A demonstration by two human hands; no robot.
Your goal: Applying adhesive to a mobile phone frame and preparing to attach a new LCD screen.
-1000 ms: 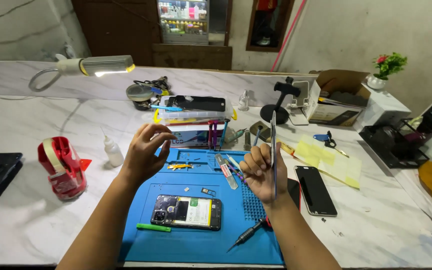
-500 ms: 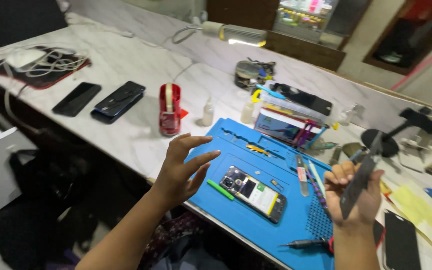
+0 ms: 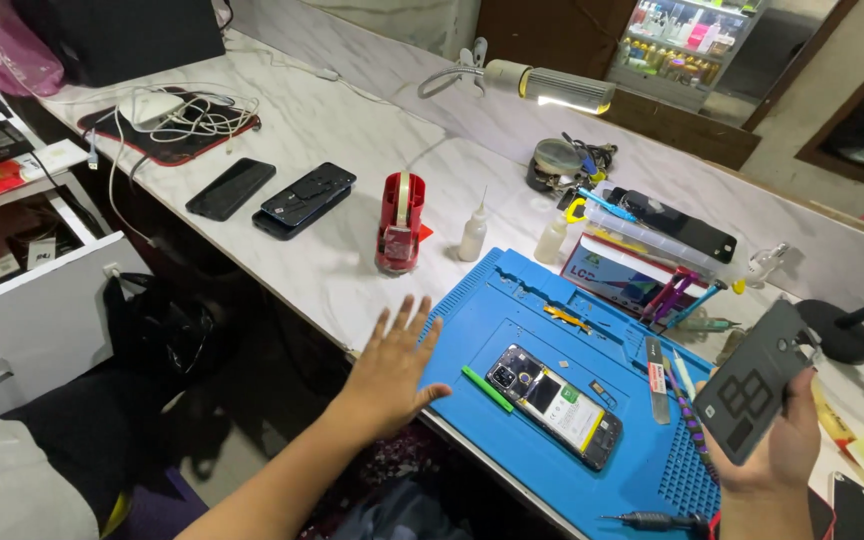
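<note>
My right hand (image 3: 777, 450) grips a dark grey phone back cover (image 3: 752, 385), held upright at the right edge of the blue repair mat (image 3: 512, 310). My left hand (image 3: 392, 365) hovers flat with spread fingers over the mat's left edge, holding nothing. On the mat between the hands lies an opened phone (image 3: 554, 405) showing its battery and board, with a green pry stick (image 3: 487, 388) beside it. Tweezers and a flat pry tool (image 3: 657, 378) lie on the mat near my right hand. A screwdriver (image 3: 652, 520) rests at the mat's near edge.
A red tape dispenser (image 3: 399, 222) and two small white bottles (image 3: 472, 237) stand left of the mat. Two dark phones (image 3: 307, 195) lie on the marble counter further left. A parts box (image 3: 642, 255) and a lit desk lamp (image 3: 552, 85) stand behind. An open white drawer (image 3: 32, 290) is at far left.
The view swung further left. My left hand moved out to the mat's left edge and flattened. My right hand still holds the back cover, now turned to show its inner face.
</note>
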